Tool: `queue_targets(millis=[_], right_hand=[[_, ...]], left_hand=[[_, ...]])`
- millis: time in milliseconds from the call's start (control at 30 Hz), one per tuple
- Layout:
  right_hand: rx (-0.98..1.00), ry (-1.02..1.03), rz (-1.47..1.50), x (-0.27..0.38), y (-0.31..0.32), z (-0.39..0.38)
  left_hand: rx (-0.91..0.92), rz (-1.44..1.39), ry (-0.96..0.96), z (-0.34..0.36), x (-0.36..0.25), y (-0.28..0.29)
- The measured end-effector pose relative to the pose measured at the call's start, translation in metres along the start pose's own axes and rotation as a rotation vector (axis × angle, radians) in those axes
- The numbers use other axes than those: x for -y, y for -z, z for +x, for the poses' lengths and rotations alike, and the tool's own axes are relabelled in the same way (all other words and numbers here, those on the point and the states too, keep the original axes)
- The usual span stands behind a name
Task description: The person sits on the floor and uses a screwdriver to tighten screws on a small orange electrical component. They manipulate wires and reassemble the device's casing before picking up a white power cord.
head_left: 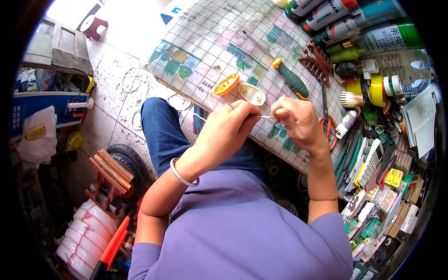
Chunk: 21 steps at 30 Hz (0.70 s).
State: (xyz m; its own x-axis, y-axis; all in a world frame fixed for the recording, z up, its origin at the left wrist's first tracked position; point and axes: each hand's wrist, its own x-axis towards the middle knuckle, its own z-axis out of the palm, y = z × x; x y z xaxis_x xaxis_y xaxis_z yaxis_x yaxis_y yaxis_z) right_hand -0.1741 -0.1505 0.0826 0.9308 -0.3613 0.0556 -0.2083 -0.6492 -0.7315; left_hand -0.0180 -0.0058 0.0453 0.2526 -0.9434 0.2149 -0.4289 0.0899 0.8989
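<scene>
A thin white electrical cord (266, 116) stretches between my hands at the near edge of the table. My left hand (226, 128) pinches it, with a bangle on that wrist. My right hand (298, 122) has its fingers closed on the cord's end. Just beyond lie an orange half-shell (227, 84) and a cream half-shell (252, 95) with holes, both with their hollow insides up. Right of them rests a screwdriver (291, 79) with a green and yellow handle. A small screw (216, 66) sits farther back. My fingers hide the cord's very tip.
The table (196, 56) has a grid-patterned cover. Scissors or pliers with red handles (329, 133) lie at its right, near a brown claw clip (317, 63). Spray cans (326, 21) fill the far right; packed small goods (373, 186) line the right side. A wheel (128, 163) stands at left.
</scene>
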Motion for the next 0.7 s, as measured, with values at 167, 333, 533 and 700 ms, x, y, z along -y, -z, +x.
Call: queue_targets(millis=[167,333,533,700], right_hand=[[-0.070,0.091,0.061,0.008,0.003,0.002],[-0.035,0.278,-0.116,-0.002,0.003,0.004],[-0.003,0.166,-0.138,0.000,-0.005,0.000],[-0.011,0.055,-0.136,-0.005,-0.009,-0.003]], left_hand=[[0.029,-0.003,0.037,0.000,0.001,0.002],[0.009,0.041,0.010,-0.001,0.003,-0.001],[0.001,0.049,-0.040,-0.005,0.001,-0.003],[-0.091,0.105,-0.119,-0.007,0.004,-0.007]])
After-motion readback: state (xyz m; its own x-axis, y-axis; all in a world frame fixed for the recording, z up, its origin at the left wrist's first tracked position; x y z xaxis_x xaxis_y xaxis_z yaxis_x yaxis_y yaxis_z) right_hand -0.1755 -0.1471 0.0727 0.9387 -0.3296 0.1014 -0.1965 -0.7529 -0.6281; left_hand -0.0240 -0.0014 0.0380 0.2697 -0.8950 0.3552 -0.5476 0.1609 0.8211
